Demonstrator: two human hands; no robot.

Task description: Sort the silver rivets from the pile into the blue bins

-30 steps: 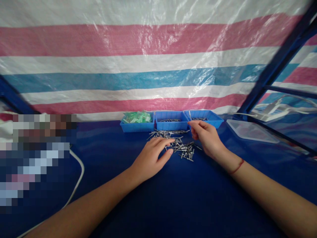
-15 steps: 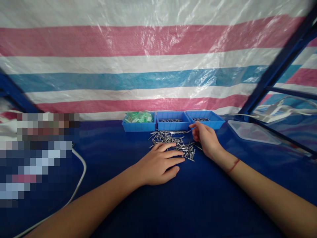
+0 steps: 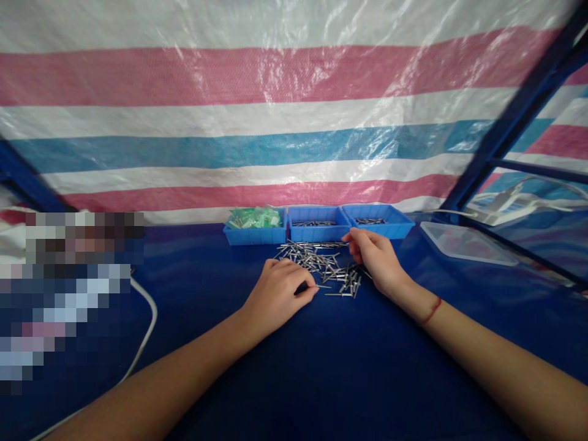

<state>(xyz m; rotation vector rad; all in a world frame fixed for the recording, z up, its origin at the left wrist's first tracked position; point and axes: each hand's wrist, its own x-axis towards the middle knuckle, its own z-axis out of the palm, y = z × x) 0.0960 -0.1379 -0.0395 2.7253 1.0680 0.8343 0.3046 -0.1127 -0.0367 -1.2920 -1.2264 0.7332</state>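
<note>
A loose pile of silvery blind rivets (image 3: pixel 316 260) lies on the dark blue table (image 3: pixel 312 373). At the pile's near left edge, my left hand (image 3: pixel 280 291) pinches one rivet (image 3: pixel 324 286) between thumb and forefinger, its thin end pointing right. My right hand (image 3: pixel 374 260) is over the pile's right side, just in front of the bins, fingers curled and thumb against forefinger. What those fingers hold, if anything, is too small to make out. Behind the pile stand a middle blue bin (image 3: pixel 319 233) and a right blue bin (image 3: pixel 392 230), both with rivets inside.
The left blue bin (image 3: pixel 255 236) contains green-tinted plastic packets (image 3: pixel 257 217). A clear plastic lid (image 3: pixel 466 245) lies at the right, near a white power strip (image 3: pixel 500 208). A white cable (image 3: pixel 149 324) crosses the table's left side, beside a pixelated area. Striped sheeting hangs behind.
My left hand has gone from spread fingers over the rivets to a pinch on one rivet, drawing slightly left. My right hand has shifted slightly left, fingers still curled.
</note>
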